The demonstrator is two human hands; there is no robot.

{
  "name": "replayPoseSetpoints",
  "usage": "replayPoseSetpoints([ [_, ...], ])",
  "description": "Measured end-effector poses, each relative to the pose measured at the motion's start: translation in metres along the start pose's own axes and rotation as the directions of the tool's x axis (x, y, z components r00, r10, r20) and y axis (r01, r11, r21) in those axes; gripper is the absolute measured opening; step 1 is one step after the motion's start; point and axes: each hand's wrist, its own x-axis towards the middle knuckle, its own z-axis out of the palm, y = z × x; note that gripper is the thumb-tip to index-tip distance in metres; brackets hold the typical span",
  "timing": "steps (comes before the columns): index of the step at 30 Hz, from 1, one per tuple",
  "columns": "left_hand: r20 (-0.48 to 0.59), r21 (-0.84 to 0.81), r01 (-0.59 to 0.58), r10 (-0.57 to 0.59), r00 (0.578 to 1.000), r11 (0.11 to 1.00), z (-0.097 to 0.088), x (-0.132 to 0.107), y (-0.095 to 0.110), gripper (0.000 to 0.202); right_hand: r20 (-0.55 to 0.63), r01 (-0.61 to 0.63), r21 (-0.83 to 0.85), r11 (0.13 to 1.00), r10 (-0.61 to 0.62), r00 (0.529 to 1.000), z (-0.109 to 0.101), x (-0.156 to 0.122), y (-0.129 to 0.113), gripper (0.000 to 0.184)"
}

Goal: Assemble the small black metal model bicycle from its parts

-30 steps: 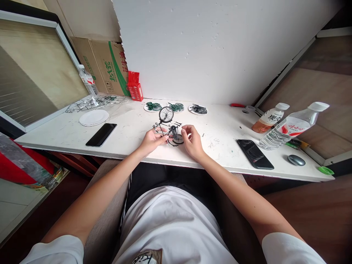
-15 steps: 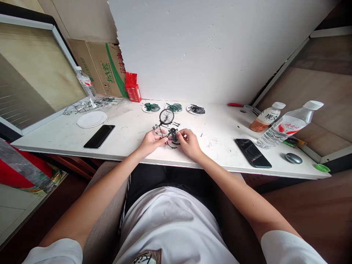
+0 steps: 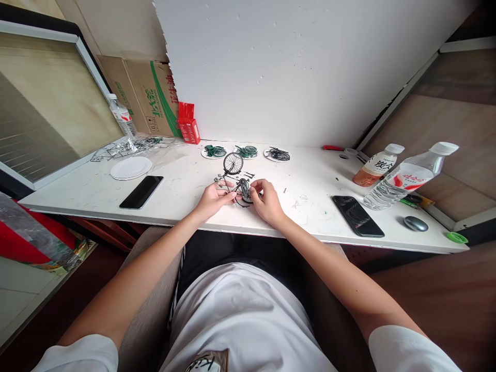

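Between my hands, above the near part of the white table, is a small black model bicycle [image 3: 233, 164] with one spoked wheel pointing away from me. My left hand [image 3: 215, 199] is closed on the bicycle's frame from the left, thumb and fingers pinching it. On the other side, my right hand [image 3: 266, 200] has its thumb and fingertips closed at the bicycle's chain and rear part [image 3: 244, 189]. Fingers partly hide that end. Several small black parts lie on the table just beyond the bicycle.
Three white plates with model bicycles stand at the back, one plate holding a black bicycle [image 3: 279, 154]. Left are a phone [image 3: 141, 192], stacked white plates [image 3: 130, 168] and part frames [image 3: 120, 148]. Right are another phone [image 3: 357, 216], two bottles, a mouse [image 3: 415, 223] and a green cap [image 3: 457, 237].
The bicycle has turned slightly between my hands, so its chain side now sits at a different angle. Both hands stay in nearly the same place.
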Motion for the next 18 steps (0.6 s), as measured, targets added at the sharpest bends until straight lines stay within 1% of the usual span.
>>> replayPoseSetpoints([
  [6, -0.047, 0.021, -0.016, 0.017, 0.999, 1.0, -0.0012, 0.0003, -0.0012, 0.056, -0.01, 0.032, -0.033, 0.999, -0.033, 0.999, 0.001, -0.0006, 0.0027, 0.014],
  [10, -0.047, 0.043, -0.069, 0.071, 0.996, 0.997, 0.0, 0.0011, -0.0042, 0.053, 0.017, 0.045, -0.047, 0.998, -0.044, 0.999, -0.0002, 0.0001, -0.0001, 0.013],
  [11, -0.041, 0.051, -0.088, 0.09, 0.995, 0.995, 0.0004, 0.0013, -0.0049, 0.052, 0.045, 0.058, -0.064, 0.996, -0.055, 0.997, -0.0007, 0.0004, -0.0012, 0.015],
  [14, -0.029, 0.085, -0.155, 0.158, 0.987, 0.984, 0.0014, 0.0015, -0.006, 0.048, 0.157, 0.11, -0.121, 0.986, -0.091, 0.983, -0.0023, 0.0012, -0.0039, 0.034],
  [16, -0.031, 0.105, -0.195, 0.2, 0.979, 0.975, 0.0016, 0.0015, -0.0062, 0.047, 0.186, 0.131, -0.14, 0.981, -0.104, 0.977, -0.0032, 0.0012, -0.0052, 0.04],
  [18, -0.033, 0.115, -0.211, 0.216, 0.976, 0.971, 0.0017, 0.0012, -0.0065, 0.047, 0.191, 0.154, -0.154, 0.976, -0.123, 0.974, -0.0037, 0.0007, -0.0066, 0.042],
])
